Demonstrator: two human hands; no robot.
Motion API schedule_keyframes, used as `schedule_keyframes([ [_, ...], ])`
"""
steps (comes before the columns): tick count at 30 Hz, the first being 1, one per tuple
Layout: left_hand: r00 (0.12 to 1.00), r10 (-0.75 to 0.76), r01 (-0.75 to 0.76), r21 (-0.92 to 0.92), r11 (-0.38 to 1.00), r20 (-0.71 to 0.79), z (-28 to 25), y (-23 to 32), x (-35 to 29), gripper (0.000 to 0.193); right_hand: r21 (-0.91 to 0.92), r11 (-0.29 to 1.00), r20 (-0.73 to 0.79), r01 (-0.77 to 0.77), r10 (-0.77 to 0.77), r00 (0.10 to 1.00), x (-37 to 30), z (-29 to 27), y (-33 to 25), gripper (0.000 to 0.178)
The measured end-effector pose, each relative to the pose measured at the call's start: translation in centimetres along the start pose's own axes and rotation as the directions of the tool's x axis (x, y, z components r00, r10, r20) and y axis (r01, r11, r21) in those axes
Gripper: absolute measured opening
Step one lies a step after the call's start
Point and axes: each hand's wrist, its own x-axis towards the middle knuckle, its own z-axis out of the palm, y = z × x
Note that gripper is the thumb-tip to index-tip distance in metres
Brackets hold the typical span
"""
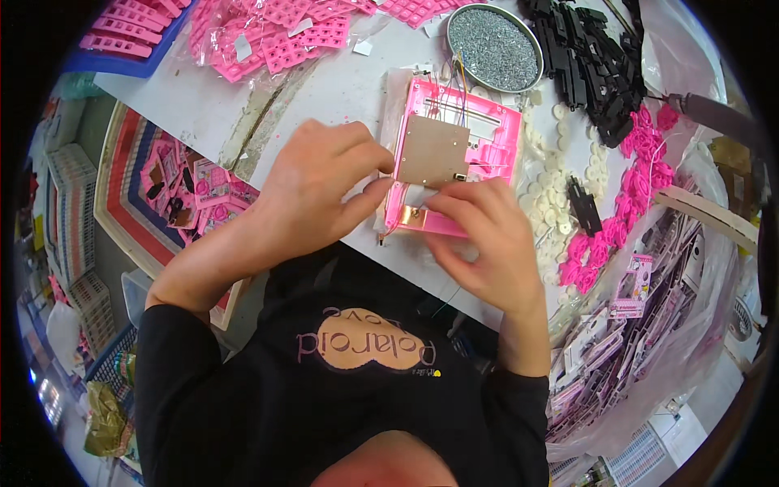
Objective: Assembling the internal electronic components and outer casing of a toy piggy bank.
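A pink plastic housing point(514, 134) lies open on the table in front of me, with thin wires at its far end. Inside it sits a flat brown circuit board point(432, 150). My left hand point(333, 174) has thumb and forefinger closed at the near left corner of the board, by the housing's side wall. Over the near right part is my right hand point(487, 231), its fingers at the board's near edge and its thumb below the housing's front wall. A small brass-coloured metal piece point(412, 216) shows in the near left corner. The right fingertips are partly hidden.
A round tin of small screws point(495, 49) stands behind the housing. Black plastic parts point(580, 61), white discs point(552, 203) and pink rose-shaped pieces point(604, 235) lie to the right. Pink keypad pieces point(280, 36) are at the far left. A handheld tool point(714, 114) hangs at the right.
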Motion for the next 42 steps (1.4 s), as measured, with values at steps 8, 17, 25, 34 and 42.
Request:
schedule_keyframes([
  [8,0.979,0.041,-0.056,0.071,0.996,0.198,2.5,1.3,-0.2,0.029,-0.254,0.949,0.191,-0.186,0.238,0.952,0.3,1.4,-1.3,0.018],
  [17,0.984,0.014,-0.037,0.132,0.991,0.175,3.0,1.8,0.4,0.024,0.022,0.94,0.186,-0.339,0.33,0.925,-1.2,0.5,-0.6,0.018],
  [25,0.991,-0.133,0.129,-0.167,0.977,-0.012,2.1,2.0,-0.6,0.022,0.308,0.813,0.121,-0.493,0.481,0.868,-0.4,2.5,-1.0,0.023],
  [34,0.99,-0.057,0.067,-0.073,0.995,0.127,1.7,1.5,-0.3,0.028,0.218,0.817,0.111,-0.534,0.523,0.845,-0.2,3.2,-1.5,0.025],
  [42,0.94,-0.312,0.316,-0.007,0.949,0.142,4.5,2.1,-5.3,0.046,0.259,0.828,-0.033,-0.497,0.522,0.852,-0.8,2.7,-1.0,0.021],
])
